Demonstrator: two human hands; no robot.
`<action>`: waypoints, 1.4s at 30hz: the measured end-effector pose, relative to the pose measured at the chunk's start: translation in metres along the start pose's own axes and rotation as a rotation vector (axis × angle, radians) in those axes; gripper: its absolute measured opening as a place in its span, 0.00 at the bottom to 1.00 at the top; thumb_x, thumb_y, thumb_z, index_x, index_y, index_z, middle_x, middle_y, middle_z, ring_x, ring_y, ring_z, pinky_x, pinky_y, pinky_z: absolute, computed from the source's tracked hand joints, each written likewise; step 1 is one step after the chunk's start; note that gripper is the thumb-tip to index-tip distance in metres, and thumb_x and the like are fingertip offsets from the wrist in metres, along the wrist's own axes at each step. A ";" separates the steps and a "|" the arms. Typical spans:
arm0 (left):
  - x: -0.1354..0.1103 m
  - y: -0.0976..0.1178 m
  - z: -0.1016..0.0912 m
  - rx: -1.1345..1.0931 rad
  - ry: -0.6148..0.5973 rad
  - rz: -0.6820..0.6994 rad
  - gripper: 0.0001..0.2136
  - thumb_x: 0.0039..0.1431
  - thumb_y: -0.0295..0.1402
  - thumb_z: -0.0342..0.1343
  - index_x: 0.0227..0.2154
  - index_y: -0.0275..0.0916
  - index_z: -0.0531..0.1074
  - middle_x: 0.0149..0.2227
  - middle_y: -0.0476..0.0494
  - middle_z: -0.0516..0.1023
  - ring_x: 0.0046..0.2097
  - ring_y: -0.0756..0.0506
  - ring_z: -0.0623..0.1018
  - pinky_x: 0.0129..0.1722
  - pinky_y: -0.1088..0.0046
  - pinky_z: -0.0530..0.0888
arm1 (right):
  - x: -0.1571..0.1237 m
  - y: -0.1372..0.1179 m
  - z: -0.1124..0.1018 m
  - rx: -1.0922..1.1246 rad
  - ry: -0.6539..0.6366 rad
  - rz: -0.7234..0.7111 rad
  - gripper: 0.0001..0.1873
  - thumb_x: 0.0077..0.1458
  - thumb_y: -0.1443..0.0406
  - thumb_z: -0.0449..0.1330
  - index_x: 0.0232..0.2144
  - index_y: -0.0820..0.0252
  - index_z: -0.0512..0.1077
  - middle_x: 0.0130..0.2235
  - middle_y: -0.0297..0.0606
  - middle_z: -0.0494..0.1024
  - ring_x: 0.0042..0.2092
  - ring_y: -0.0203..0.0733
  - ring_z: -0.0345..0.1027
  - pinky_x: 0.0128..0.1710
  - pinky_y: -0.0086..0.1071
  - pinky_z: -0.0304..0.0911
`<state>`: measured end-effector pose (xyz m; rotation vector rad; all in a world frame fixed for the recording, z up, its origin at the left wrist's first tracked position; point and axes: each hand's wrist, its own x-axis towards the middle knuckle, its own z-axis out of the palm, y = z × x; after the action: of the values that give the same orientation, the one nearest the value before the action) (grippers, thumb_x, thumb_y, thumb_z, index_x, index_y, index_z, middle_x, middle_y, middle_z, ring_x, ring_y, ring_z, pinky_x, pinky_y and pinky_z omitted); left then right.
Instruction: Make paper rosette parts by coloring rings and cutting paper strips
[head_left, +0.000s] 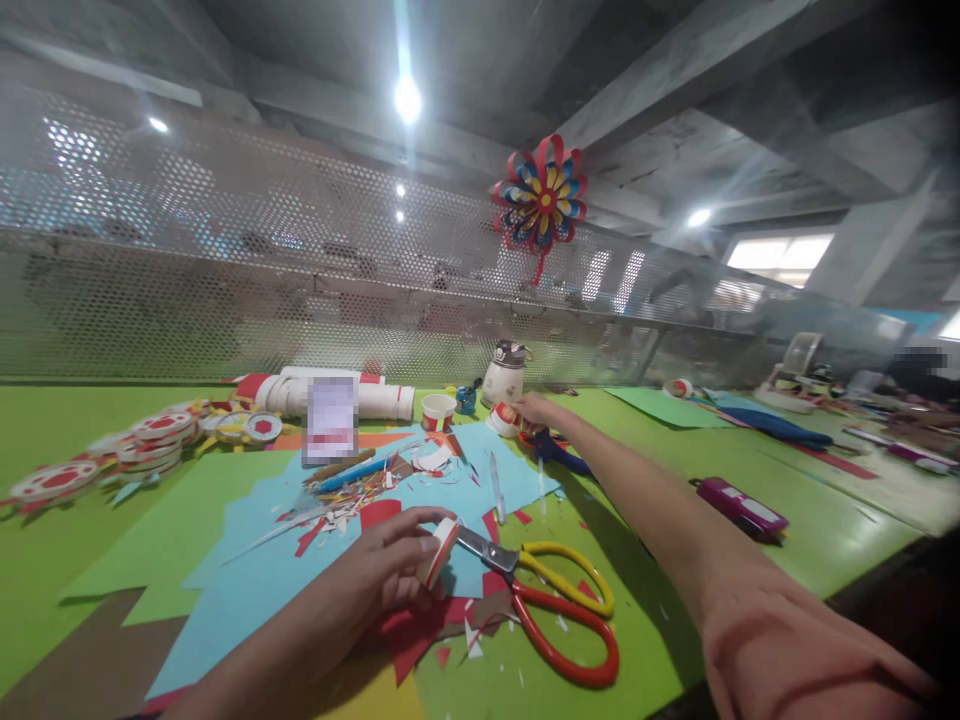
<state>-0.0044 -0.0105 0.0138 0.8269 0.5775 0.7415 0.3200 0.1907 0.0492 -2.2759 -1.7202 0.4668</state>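
My left hand (397,565) is closed round a short white paper-cup piece (441,553) with a red band, held low over the blue paper sheet (247,570). Right beside it lies a large pair of scissors (510,565) with one yellow and one red handle, its blade tips hidden behind the cup piece. My right arm is stretched far forward. The fingers of my right hand (537,408) curl at a tilted red-and-white paper cup (504,419); their tips are partly hidden. Just below that hand are blue-handled scissors (559,452).
Paper scraps (345,505), a blue pen (352,475) and a phone (330,420) lie on the sheets. Behind stand another paper cup (438,412), a bottle (505,373) and rolled paper (337,393). Decorated discs (150,440) sit left, a maroon case (741,508) right.
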 end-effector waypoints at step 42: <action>0.015 -0.012 -0.009 0.087 0.046 0.032 0.22 0.46 0.31 0.64 0.46 0.33 0.68 0.21 0.47 0.73 0.21 0.49 0.75 0.21 0.77 0.69 | -0.062 0.017 -0.052 0.427 -0.065 -0.430 0.16 0.61 0.62 0.58 0.50 0.61 0.68 0.50 0.42 0.72 0.45 0.45 0.71 0.42 0.43 0.69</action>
<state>0.0025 -0.0001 -0.0038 0.9031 0.6423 0.7698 0.3398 0.1264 0.0970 -1.5641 -1.8558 0.7320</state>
